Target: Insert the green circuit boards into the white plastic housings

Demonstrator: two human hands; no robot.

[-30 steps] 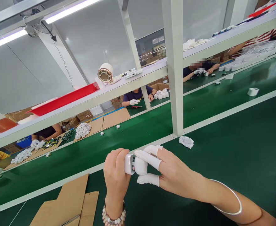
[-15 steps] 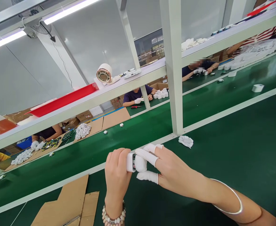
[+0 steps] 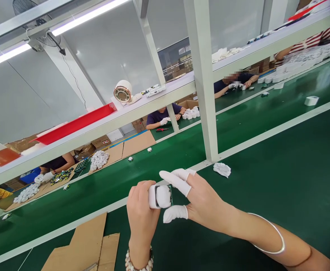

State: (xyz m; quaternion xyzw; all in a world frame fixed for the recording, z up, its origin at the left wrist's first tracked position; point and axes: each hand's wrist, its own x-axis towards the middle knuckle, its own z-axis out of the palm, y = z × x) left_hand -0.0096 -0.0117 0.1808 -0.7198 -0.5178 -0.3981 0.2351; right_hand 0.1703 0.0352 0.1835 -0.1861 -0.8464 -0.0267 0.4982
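Note:
My left hand (image 3: 141, 212) is closed round a small white plastic casing (image 3: 155, 196) with a green circuit board showing at its right edge. My right hand (image 3: 194, 197), with white finger cots on thumb and fingers, pinches the casing's right end with thumb and a finger, while the index finger is lifted and points left above it. Both hands hover over the dark green work surface (image 3: 266, 180) in front of the conveyor.
A crumpled white glove (image 3: 222, 169) lies by the white frame post (image 3: 203, 82). Flattened cardboard (image 3: 83, 250) lies at lower left. The green conveyor belt (image 3: 165, 158) carries small white parts. Other workers sit across it beside piles of white parts. A shelf above holds a red tray (image 3: 74, 122) and a tape roll (image 3: 122, 91).
My right index finger has lifted off the casing and the white part now sits seated in the casing end. The view has shifted slightly.

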